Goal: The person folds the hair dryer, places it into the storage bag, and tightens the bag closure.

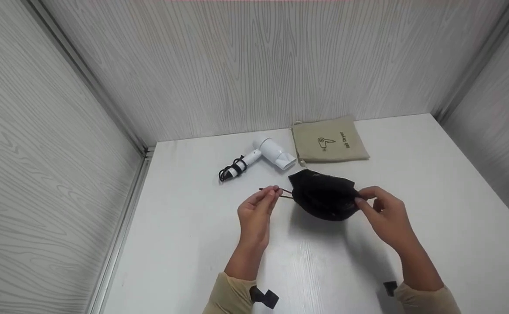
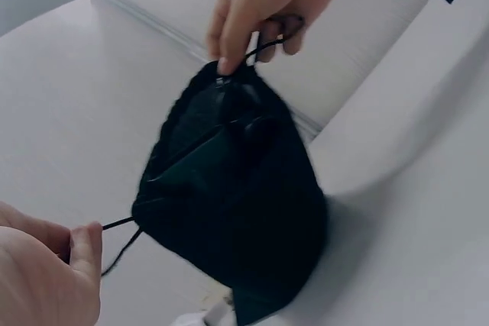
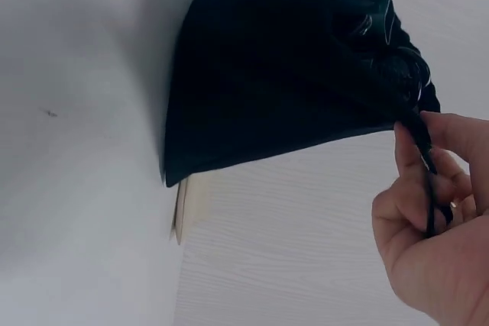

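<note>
A black drawstring bag [image 1: 324, 196] is held up between both hands over the white table, its mouth partly spread toward the person. The left hand [image 1: 256, 216] pinches the thin cord [image 2: 118, 223] at one side of the mouth and pulls it out taut. On the other side, the right hand [image 1: 385, 216] grips the bag's rim between thumb and finger, with a loop of black cord [image 3: 429, 204] running across its curled fingers. Inside the mouth, the right wrist view shows dark, shiny items [image 3: 397, 66], partly hidden by the cloth.
Beyond the bag lies a white hair dryer [image 1: 274, 152], its black cord [image 1: 233, 169] bundled round the handle. To its right a beige drawstring pouch [image 1: 330, 146] printed "Hair Dryer" lies flat. Wood-grain panels [image 1: 254, 65] enclose the table [image 1: 184, 244] at the back and sides.
</note>
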Demonstrator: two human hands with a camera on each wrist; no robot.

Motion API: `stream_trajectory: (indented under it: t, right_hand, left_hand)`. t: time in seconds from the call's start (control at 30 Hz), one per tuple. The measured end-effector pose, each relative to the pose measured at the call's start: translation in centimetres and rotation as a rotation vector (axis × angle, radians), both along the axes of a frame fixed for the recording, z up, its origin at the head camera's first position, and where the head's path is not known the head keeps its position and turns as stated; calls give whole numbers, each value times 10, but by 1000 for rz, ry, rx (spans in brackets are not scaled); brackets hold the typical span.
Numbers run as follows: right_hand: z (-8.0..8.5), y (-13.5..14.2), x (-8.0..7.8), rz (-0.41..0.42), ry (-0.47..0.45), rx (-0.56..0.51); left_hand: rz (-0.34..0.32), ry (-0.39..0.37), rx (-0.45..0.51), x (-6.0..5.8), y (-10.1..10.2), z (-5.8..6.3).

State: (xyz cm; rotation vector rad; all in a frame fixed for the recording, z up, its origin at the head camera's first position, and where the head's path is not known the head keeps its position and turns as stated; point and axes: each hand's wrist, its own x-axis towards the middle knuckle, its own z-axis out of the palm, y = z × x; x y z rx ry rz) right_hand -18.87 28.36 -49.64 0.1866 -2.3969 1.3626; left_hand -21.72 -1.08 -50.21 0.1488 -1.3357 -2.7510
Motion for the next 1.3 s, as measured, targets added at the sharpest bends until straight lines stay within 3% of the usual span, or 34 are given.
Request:
stream_trajectory:
  t: [0.2, 0.37, 0.53, 0.77, 1.1, 1.3]
  right_hand:
    - [9, 4, 3, -41, 65, 3]
    - [13, 4, 2, -60, 114, 41]
    - [13, 12, 4, -80, 137, 104]
    - [14, 30, 8, -127, 19, 215]
    - [-6, 71, 12, -147, -97, 84]
    - [-16, 103, 21, -199, -185, 59]
  left_hand:
    - [21, 61, 15, 2, -7, 13]
    - [4, 114, -6, 4, -10, 15]
    - [13, 105, -74, 2, -16, 14]
    - [87, 55, -196, -2, -31, 11]
    - [221, -22, -256, -16, -59, -4]
    - [246, -134, -242, -26, -78, -11]
